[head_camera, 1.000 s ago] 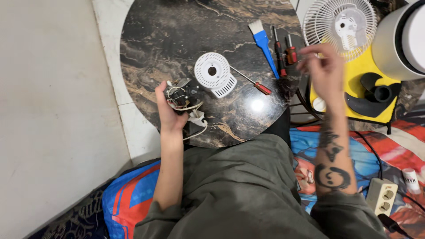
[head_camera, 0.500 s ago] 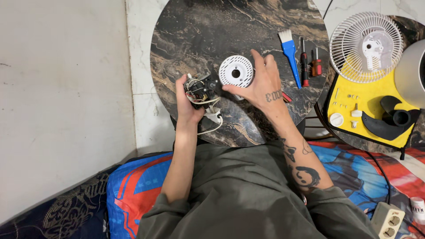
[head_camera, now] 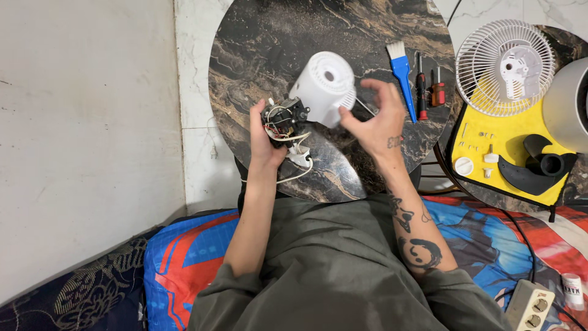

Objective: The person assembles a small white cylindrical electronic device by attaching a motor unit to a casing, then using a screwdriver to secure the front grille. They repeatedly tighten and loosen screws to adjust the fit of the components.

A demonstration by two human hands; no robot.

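My left hand grips a small fan motor with copper coil, loose wires and a white cord hanging below it. My right hand holds a white vented plastic motor cover lifted off the round dark marble table, tilted and right next to the motor. A thin screwdriver shaft shows behind my right fingers.
A blue brush and two red-handled screwdrivers lie on the table's right side. On a yellow mat to the right sit a white fan grille, black fan blade, white cap and small screws. A power strip lies at the bottom right.
My right hand came back from the right, took the white cover off the table and raised it beside the motor. The left hand lifted the motor slightly.
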